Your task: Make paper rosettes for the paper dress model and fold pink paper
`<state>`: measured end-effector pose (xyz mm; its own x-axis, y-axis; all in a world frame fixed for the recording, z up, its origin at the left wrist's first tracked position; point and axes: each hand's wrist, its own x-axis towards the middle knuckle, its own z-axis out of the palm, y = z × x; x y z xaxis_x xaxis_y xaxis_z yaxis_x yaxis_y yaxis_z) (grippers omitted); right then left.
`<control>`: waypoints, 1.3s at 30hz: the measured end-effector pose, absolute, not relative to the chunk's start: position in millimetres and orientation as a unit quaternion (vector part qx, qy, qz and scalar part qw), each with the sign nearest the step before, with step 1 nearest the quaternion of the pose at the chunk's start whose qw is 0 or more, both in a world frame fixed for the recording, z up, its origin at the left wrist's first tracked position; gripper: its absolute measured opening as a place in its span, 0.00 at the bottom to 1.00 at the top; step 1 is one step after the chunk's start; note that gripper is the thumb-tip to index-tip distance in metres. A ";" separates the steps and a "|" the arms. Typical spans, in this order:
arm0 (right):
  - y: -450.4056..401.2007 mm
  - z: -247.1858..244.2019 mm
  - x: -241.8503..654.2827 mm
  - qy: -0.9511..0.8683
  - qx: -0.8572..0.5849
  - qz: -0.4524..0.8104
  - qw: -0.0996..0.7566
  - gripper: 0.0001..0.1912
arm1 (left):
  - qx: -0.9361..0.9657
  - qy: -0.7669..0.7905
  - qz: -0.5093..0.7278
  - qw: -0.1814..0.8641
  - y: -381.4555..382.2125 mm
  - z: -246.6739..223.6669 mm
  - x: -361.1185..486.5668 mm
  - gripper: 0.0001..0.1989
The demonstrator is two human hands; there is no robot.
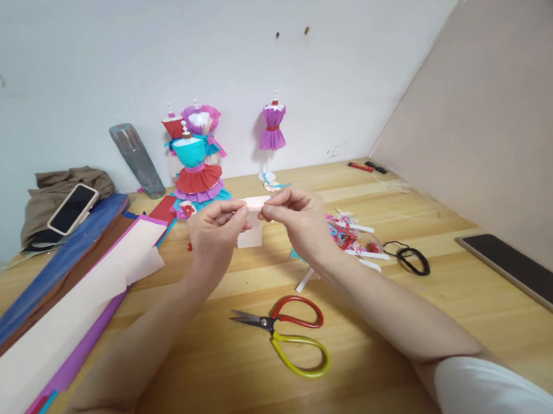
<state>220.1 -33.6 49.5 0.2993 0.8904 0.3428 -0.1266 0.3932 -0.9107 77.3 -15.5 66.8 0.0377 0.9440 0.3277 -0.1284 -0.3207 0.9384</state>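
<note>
Above the wooden table, my left hand [217, 234] and my right hand [301, 221] pinch a small piece of pale paper [257, 202] between thumbs and fingers, one hand at each side. Beneath it, a pale rectangular paper piece [250, 234] shows; whether the two are joined I cannot tell. Nearer to me lie scissors [269, 323] with one red and one yellow handle, blades pointing left and slightly apart. Beyond my hands stand small dress forms, one in a purple dress [271, 128] and another in a tiered blue, red and purple dress [197, 176].
Long coloured paper sheets [67, 306] cover the left side. Behind them are a phone [74, 209] on brown cloth [44, 202] and a bottle [138, 160]. Paper scraps [355, 234], a black hair tie [413, 261] and a dark tablet-like device [532, 276] lie to the right.
</note>
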 end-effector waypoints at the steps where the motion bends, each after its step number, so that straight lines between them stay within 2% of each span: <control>1: -33.8 49.4 220.1 -0.465 -0.410 0.366 0.694 0.08 | 0.560 0.363 0.591 0.454 -15.8 66.9 77.3 0.06; 13: -36.3 49.0 218.1 -0.491 -0.409 0.309 0.704 0.07 | 0.583 0.328 0.613 0.420 -9.9 55.9 75.4 0.08; 24: -32.6 39.0 220.4 -0.529 -0.422 0.263 0.687 0.06 | 0.629 0.293 0.629 0.350 -3.4 46.4 74.8 0.05; 32: -30.9 33.7 224.8 -0.593 -0.445 0.154 0.653 0.07 | 0.707 0.304 0.601 0.216 1.1 42.4 69.7 0.07; 39: -34.0 35.6 225.0 -0.630 -0.459 0.071 0.622 0.08 | 0.725 0.313 0.591 0.163 1.0 43.2 68.5 0.08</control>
